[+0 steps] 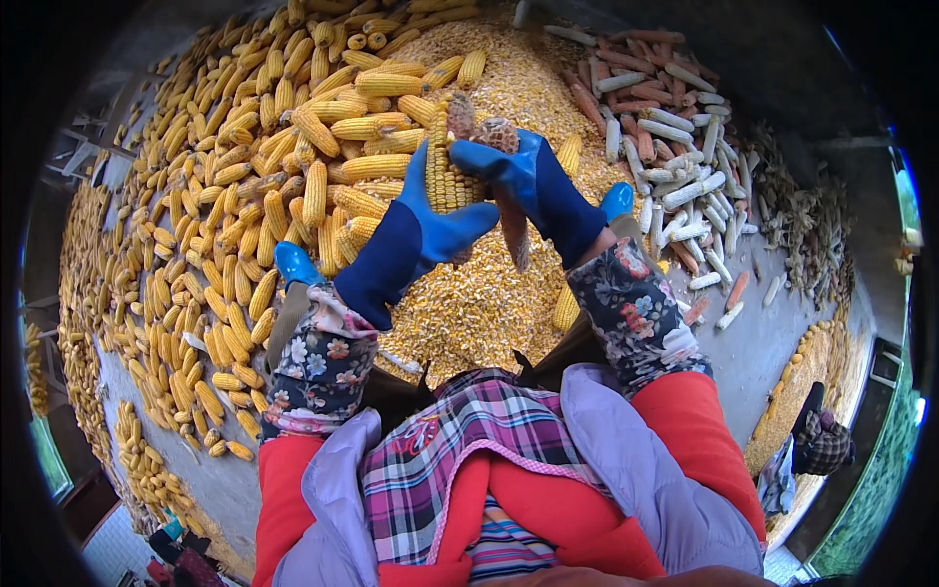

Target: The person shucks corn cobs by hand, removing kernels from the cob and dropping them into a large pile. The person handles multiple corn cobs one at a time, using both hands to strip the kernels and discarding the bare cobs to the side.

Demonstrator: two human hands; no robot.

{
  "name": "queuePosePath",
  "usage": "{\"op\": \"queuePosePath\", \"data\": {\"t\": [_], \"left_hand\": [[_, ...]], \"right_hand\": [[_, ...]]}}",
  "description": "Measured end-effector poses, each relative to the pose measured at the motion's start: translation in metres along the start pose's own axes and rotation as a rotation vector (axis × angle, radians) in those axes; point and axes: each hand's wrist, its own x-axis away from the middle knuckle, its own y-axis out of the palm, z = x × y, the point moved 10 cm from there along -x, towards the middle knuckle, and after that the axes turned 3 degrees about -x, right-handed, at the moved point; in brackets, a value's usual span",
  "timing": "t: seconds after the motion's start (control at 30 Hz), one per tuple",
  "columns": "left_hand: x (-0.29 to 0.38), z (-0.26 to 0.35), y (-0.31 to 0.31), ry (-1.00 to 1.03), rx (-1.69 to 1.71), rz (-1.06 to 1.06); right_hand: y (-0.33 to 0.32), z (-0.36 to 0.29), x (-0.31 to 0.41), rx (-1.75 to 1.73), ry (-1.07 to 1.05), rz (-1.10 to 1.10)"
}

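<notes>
In a blue rubber glove, my left hand [433, 213] grips a partly shelled ear of yellow corn [444, 172], held upright. My right hand [521, 176], gloved the same way, is closed around a bare reddish corn cob [513, 231] whose lower end sticks out below the palm. Its fingers reach against the ear's right side. Another reddish cob end [461, 116] shows just above the ear; how it is held is hidden. Beneath both hands spreads a heap of loose corn kernels [477, 315].
Unshelled ears [242, 191] are piled at left. Bare red and white cobs [682, 147] lie at right, beside dry husks [803, 220]. Blue shoe tips [296, 263] flank the kernels. One person [818, 440] is at far right, another [183, 554] at lower left.
</notes>
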Motion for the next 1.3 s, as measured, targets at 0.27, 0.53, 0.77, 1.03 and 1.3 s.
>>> {"op": "queuePosePath", "data": {"t": [0.27, 0.53, 0.77, 1.03, 1.3], "left_hand": [[-0.005, -0.022, -0.015, 0.043, 0.047, 0.102], [0.002, -0.003, -0.011, -0.039, 0.152, 0.042], [-0.006, -0.008, -0.013, 0.175, -0.065, 0.143], [0.006, -0.004, -0.015, -0.073, 0.058, 0.033], [-0.006, -0.015, -0.012, 0.265, -0.028, 0.185]], "right_hand": [[0.006, 0.009, -0.007, 0.098, -0.094, -0.123], [-0.015, 0.000, -0.006, 0.073, -0.076, -0.027], [0.013, 0.007, -0.006, 0.132, -0.071, -0.148], [-0.007, -0.014, 0.002, 0.125, -0.056, -0.053], [0.010, 0.007, -0.003, 0.121, -0.028, -0.099]]}}
